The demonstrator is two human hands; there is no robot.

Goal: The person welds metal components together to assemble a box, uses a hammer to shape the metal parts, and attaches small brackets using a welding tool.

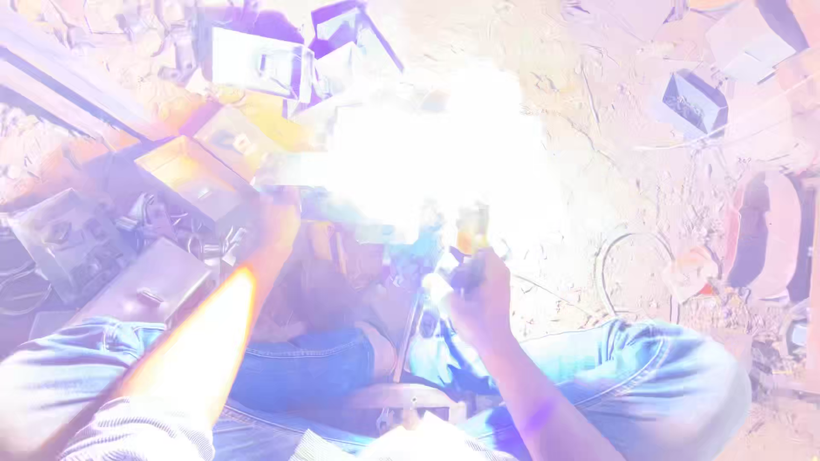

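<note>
Head view: right hand (478,294) grip closed around a welding holder (472,230); left hand (278,226) grip lost in glare.

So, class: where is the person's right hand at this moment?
In the head view, the right hand sits just right of centre, closed around a thin tool, directly below the bright white glare and above the jeans-clad knees.

- A makeshift open-air metal workshop on a bare dirt floor (598,171).
- A blinding white welding glare (444,145) fills the centre.
- Welded sheet-metal boxes (192,175) and scrap pieces lie piled at left.
- A loose wire loop (632,256) lies on the dirt.
</note>
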